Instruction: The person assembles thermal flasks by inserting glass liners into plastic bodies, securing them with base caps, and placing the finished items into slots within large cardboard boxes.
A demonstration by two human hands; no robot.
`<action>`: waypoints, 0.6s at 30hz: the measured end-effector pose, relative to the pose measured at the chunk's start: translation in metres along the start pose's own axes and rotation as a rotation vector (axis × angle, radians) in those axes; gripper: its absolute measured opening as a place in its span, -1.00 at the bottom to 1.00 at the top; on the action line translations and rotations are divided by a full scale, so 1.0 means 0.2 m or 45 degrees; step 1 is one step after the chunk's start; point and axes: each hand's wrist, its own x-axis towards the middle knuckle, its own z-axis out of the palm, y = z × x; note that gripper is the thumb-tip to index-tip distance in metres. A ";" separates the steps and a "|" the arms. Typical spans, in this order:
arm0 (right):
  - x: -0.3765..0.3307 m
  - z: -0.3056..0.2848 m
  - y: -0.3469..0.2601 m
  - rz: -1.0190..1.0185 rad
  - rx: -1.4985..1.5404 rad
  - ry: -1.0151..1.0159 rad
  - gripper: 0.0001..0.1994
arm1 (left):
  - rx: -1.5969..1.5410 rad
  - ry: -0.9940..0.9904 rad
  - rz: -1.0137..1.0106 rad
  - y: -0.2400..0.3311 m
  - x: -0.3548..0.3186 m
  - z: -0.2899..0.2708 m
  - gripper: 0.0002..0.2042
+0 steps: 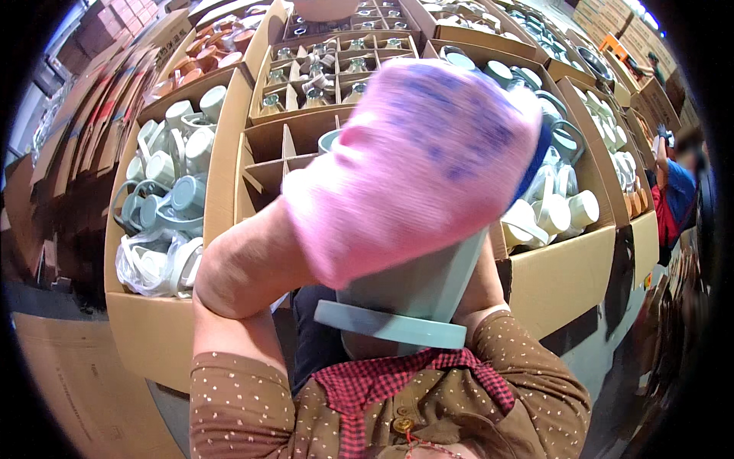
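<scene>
Gripping pale-green ceramic jug point(413, 294) upside-down.

Divider slots point(267, 164) free (mug boxes point(172, 172) crammed)

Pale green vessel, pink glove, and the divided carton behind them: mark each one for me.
Pale green vessel point(417, 294): head view, on its side wall below the glove.
Pink glove point(413, 164): head view, on the back of the gloved left hand.
Divided carton point(267, 141): head view, on a bare cardboard partition.
</scene>
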 end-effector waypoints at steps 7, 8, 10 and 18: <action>-0.02 0.11 -0.33 0.108 -0.689 -0.174 -0.34 | -0.844 0.461 -0.314 -0.37 -0.43 0.06 -0.80; 0.02 0.16 -0.39 0.097 -0.734 -0.225 -0.41 | -0.825 0.447 -0.485 -0.41 -0.53 0.05 -0.80; 0.13 0.22 -0.47 -0.105 -0.851 -0.651 -0.53 | -0.992 0.679 -0.701 -0.41 -0.69 0.14 -0.77; 0.29 0.11 -0.44 0.547 -1.280 -0.487 -0.70 | -0.033 -1.163 -0.985 -0.52 -1.52 0.34 -0.74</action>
